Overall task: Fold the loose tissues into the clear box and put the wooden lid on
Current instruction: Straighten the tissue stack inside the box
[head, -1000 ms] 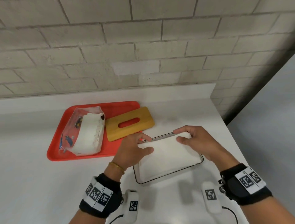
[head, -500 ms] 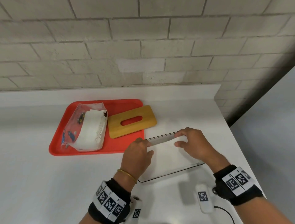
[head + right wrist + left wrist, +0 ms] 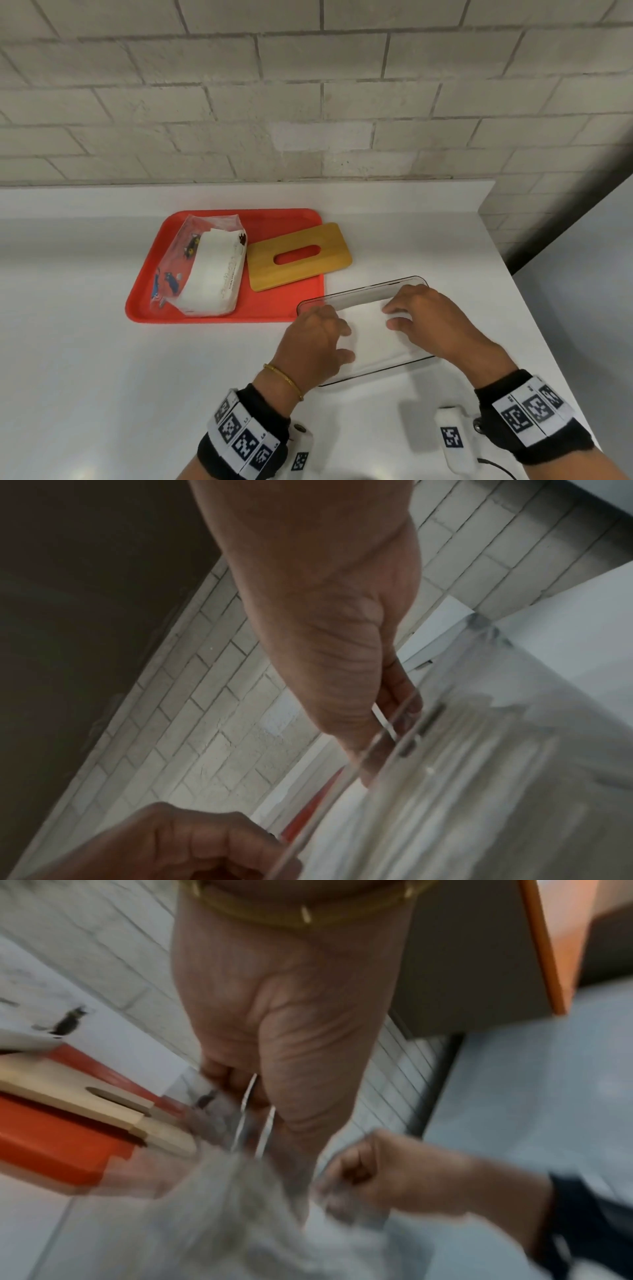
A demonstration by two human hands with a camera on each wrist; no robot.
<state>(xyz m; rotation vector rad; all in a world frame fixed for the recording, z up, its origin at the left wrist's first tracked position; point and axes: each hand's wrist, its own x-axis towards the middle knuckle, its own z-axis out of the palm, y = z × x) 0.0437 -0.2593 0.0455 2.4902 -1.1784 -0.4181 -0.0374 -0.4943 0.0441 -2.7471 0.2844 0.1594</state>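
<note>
The clear box (image 3: 376, 286) stands on the white counter, right of the tray, with a white stack of tissues (image 3: 370, 339) lying in it. My left hand (image 3: 344, 342) is at the stack's left end, fingers curled on the tissues by the box wall (image 3: 246, 1096). My right hand (image 3: 390, 317) grips the stack's right end with curled fingers, close to the clear rim (image 3: 377, 739). The wooden lid (image 3: 298, 257) with its oval slot lies flat, partly on the tray, beyond my left hand. Both wrist views are blurred.
A red tray (image 3: 274, 308) at the left holds an opened plastic tissue pack (image 3: 209, 274). A brick wall (image 3: 308, 102) backs the counter. The counter's right edge (image 3: 548, 342) runs close to the box and drops to the floor.
Both hands came from the box's far rim toward me and lower into the box, taking the tissue stack down with them. Lid, tray and pack stayed put.
</note>
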